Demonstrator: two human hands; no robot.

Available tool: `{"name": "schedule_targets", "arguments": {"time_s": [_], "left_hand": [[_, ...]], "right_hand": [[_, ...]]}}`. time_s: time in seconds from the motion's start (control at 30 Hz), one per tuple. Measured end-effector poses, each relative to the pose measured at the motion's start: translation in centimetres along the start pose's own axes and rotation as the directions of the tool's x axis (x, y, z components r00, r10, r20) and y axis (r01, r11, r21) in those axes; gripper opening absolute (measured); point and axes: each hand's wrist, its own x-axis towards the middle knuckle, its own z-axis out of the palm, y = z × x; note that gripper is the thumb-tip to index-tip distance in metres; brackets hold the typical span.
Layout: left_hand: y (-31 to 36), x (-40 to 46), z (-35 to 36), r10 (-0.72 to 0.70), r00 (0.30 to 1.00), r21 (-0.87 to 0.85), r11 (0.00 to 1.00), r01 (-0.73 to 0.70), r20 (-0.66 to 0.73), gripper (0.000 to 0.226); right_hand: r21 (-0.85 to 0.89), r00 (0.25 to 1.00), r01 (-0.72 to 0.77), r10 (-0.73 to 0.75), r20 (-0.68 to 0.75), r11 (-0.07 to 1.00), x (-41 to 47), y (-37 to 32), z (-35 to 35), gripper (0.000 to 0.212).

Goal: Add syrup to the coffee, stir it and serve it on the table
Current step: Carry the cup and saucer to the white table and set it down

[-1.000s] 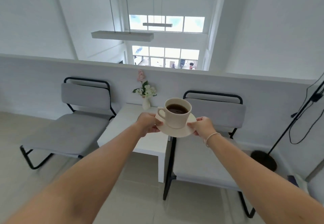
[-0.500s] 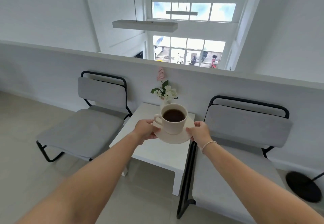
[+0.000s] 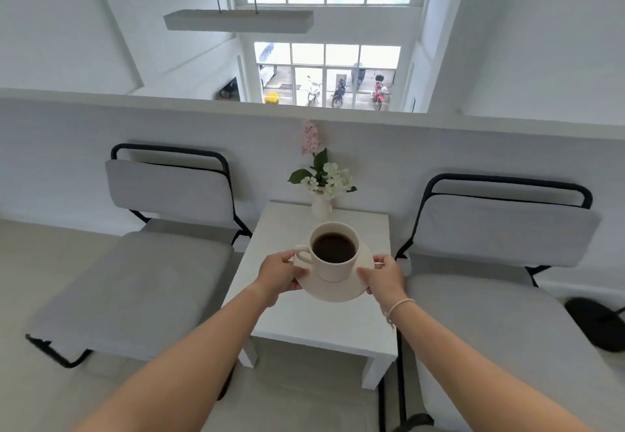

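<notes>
A cream cup (image 3: 333, 269) full of dark coffee stands on a cream saucer (image 3: 333, 290), its handle pointing left. My left hand (image 3: 279, 276) grips the saucer's left rim and my right hand (image 3: 384, 278) grips its right rim. I hold cup and saucer level in the air over the small white table (image 3: 321, 323). Whether the saucer touches the tabletop is not clear; it looks slightly above it.
A small white vase with flowers (image 3: 321, 191) stands at the table's far edge. Grey cushioned chairs with black frames flank the table, one on the left (image 3: 145, 262) and one on the right (image 3: 500, 283). A black lamp base (image 3: 598, 323) sits at the far right. A low white wall runs behind.
I have come closer to the table; the cup and saucer now hang over the tabletop instead of in front of it. Both hands keep their grip on the saucer.
</notes>
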Motion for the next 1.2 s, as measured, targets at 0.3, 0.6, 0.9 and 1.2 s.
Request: {"name": "schedule_targets", "arguments": {"time_s": [0.3, 0.6, 0.9, 1.2], "left_hand": [[0.2, 9.3, -6.0, -0.034, 0.997, 0.109, 0.994, 0.026, 0.072, 0.047], [-3.6, 16.8, -6.6, -0.101, 0.991, 0.148, 0.985, 0.087, 0.086, 0.044], [-10.8, 23.9, -4.8, -0.172, 0.983, 0.149, 0.976, 0.161, 0.065, 0.048], [-20.4, 28.5, -4.2, -0.242, 0.970, 0.189, 0.954, 0.235, 0.014, 0.046]], "right_hand": [[-0.001, 0.993, -0.061, 0.060, -0.104, 0.998, 4.7, 0.5, 8.0, 0.031], [-0.009, 0.983, -0.138, 0.136, -0.124, 0.990, 10.9, 4.6, 10.9, 0.030], [-0.035, 0.972, -0.208, 0.202, -0.120, 0.978, 17.8, 12.8, 11.5, 0.027], [-0.083, 0.957, -0.279, 0.270, -0.106, 0.957, 22.3, 22.4, 12.8, 0.025]]}}
